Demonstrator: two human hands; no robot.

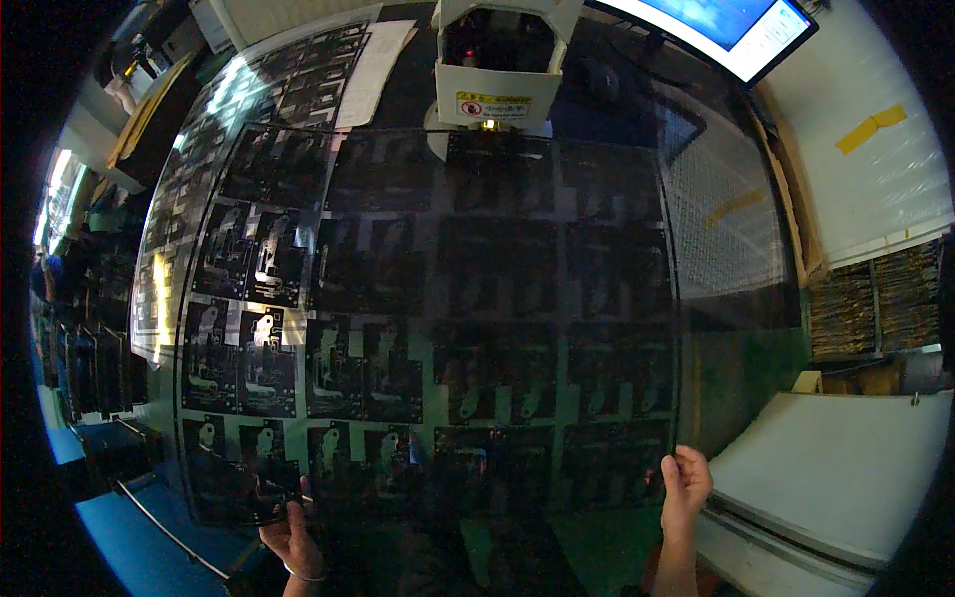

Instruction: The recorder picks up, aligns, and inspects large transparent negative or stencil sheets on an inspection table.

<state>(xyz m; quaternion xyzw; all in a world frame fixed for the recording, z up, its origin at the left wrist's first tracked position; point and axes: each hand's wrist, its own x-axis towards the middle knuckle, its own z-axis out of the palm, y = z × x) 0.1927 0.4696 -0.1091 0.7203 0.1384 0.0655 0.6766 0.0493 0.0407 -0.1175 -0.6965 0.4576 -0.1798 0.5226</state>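
Note:
A large see-through film sheet [497,368] with rows of dark circuit patterns spreads out in front of me, the floor showing through it. Its near left corner is pinched between thumb and fingers of my left hand [291,542]. At its near right edge, my right hand [686,483] has thumb and forefinger closed on the film. Beyond its far edge stands a white boxy machine head [497,92] with a warning label and a small yellow light underneath. Glare brightens some of the patterns at the left.
Another patterned film [164,269] lies to the left, with a white paper [378,75] near its far end. A lit monitor [726,30] stands at the far right. White cabinet [836,468] on the near right; blue surface with a metal rail [164,522] on the near left.

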